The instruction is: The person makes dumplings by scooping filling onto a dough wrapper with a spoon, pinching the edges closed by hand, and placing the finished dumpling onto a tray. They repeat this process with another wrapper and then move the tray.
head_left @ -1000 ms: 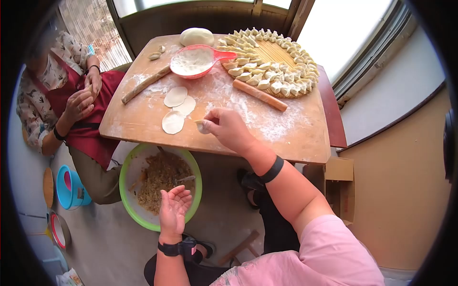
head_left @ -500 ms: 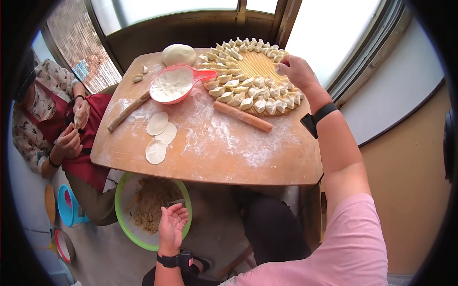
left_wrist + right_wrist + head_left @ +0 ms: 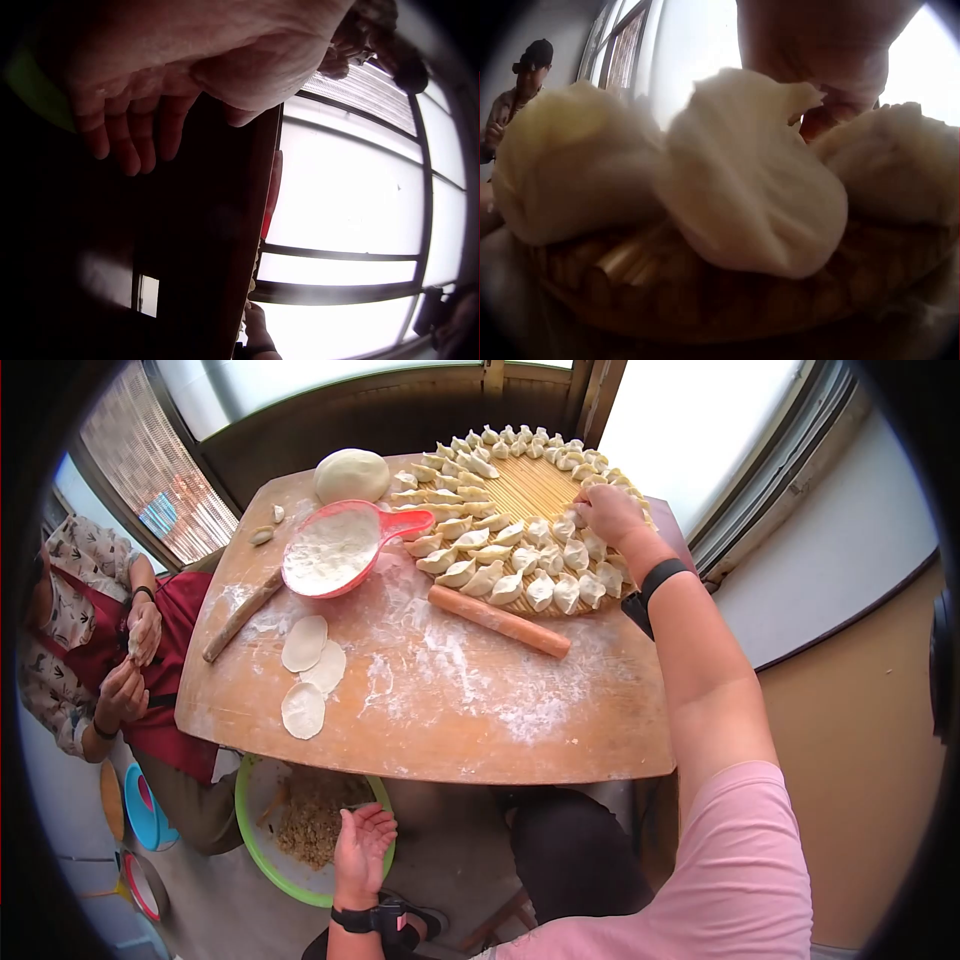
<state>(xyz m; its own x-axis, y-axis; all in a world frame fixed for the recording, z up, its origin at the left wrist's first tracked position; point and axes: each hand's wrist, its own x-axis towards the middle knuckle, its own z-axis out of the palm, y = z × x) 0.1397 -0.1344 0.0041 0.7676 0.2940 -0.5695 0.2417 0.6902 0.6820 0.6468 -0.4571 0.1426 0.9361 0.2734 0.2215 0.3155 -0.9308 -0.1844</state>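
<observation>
My right hand (image 3: 614, 518) reaches over the right side of the round slatted tray (image 3: 522, 488), fingertips pinching a dumpling (image 3: 574, 517) low among the others. Rows of pleated dumplings (image 3: 484, 577) ring the tray. From the right wrist view, a dumpling (image 3: 750, 176) stands large in front, the fingers mostly hidden behind it. My left hand (image 3: 362, 852), palm up with fingers relaxed and nothing in it, is over the edge of a green-rimmed bowl (image 3: 243, 822) of filling (image 3: 308, 832), below the table. In the left wrist view the fingers (image 3: 141, 135) hang loose.
On the floury table (image 3: 450, 745) lie three round wrappers (image 3: 303, 710), a rolling pin (image 3: 498, 621), a stick (image 3: 243, 618), a red scoop of flour (image 3: 335, 550) and a dough ball (image 3: 352, 476). Another person (image 3: 110, 630) sits at the left, hands together.
My right hand carried a dumpling from the table's front edge to the tray's right side and lowered it there. The left hand keeps its palm-up pose. The head view shifted.
</observation>
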